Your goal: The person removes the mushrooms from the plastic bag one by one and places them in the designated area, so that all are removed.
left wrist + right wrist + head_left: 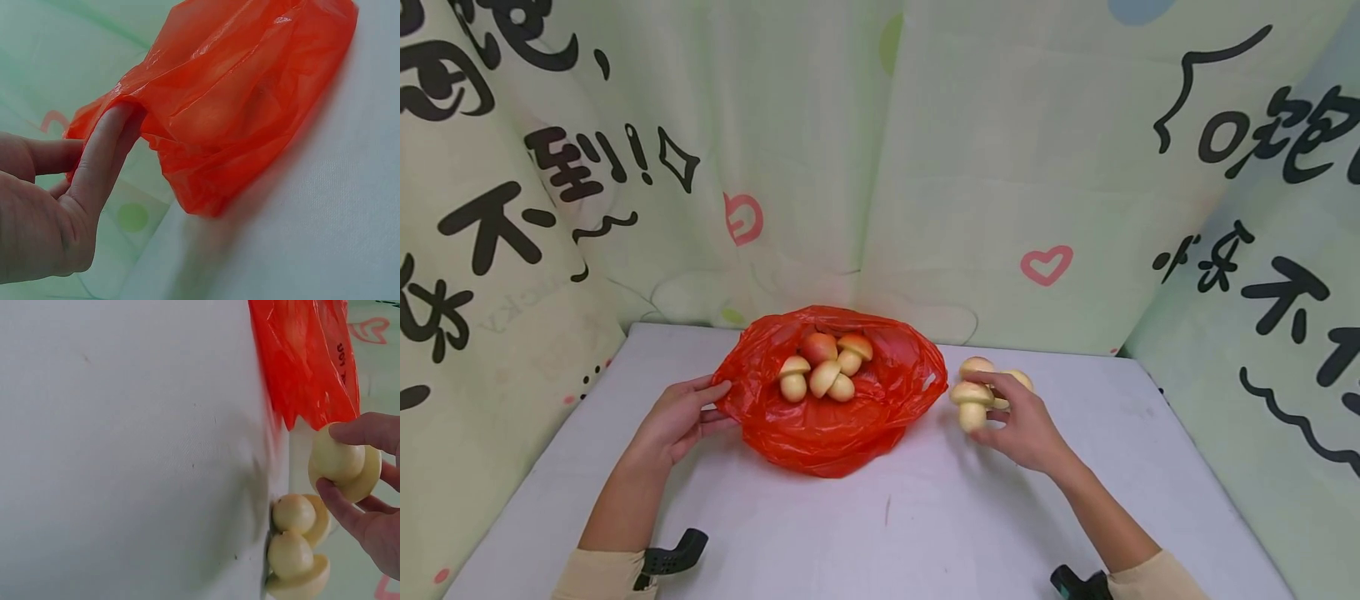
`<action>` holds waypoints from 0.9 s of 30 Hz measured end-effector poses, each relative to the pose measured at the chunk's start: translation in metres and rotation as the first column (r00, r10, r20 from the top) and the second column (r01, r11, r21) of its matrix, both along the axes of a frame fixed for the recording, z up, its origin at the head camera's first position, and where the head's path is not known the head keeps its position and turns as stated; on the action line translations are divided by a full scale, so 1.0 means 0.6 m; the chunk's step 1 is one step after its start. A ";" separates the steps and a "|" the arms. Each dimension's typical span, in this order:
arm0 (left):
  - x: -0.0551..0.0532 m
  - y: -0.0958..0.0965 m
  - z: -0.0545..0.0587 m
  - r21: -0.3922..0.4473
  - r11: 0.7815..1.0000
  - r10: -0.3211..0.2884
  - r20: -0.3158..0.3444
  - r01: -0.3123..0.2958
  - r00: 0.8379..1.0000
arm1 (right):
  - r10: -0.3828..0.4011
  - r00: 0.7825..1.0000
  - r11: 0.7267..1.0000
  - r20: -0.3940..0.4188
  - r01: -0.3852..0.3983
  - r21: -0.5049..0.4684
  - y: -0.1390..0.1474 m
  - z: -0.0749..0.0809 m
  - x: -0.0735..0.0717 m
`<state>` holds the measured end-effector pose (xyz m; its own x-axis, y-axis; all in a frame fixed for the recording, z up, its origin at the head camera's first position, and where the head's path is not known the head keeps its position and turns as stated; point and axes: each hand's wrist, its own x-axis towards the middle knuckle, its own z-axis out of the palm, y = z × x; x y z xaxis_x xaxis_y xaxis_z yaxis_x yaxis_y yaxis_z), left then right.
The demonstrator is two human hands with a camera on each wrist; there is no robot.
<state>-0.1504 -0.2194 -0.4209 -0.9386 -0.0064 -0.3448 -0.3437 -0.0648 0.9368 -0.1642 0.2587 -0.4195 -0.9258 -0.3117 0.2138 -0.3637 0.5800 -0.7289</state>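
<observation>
A red plastic bag [850, 433] lies spread open on the table, with several toy mushrooms [826, 379] inside it. My left hand [688, 417] pinches the bag's left rim between thumb and fingers; the left wrist view shows the fingers [103, 147] tucked under the film. To the right of the bag, my right hand [1021, 423] grips a pale mushroom [973, 402] by its stem and cap. In the right wrist view that mushroom [340, 459] is held above the table, near the bag's edge. Two more mushrooms [294, 515] stand on the table behind it.
The white table [880, 533] runs back to a pale green printed curtain [962, 167], which also hangs along both sides. Black wrist mounts [677, 552] sit on both forearms.
</observation>
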 end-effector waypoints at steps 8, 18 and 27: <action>0.000 -0.002 -0.001 0.000 1.000 -0.007 -0.003 0.007 1.000 | -0.018 0.999 0.997 0.034 0.015 0.070 0.004 -0.009 -0.001; -0.001 -0.002 0.000 -0.004 1.000 -0.007 0.000 0.007 1.000 | -0.037 0.997 0.994 0.070 0.030 0.107 0.008 -0.012 -0.003; -0.002 -0.003 -0.004 0.002 1.000 -0.010 -0.013 0.010 1.000 | -0.079 0.996 0.979 0.032 0.071 0.189 0.007 -0.017 -0.003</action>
<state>-0.1513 -0.2214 -0.4231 -0.9432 0.0033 -0.3323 -0.3318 -0.0632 0.9412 -0.1658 0.2627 -0.4294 -0.9545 -0.2724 0.1211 -0.2874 0.7325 -0.6171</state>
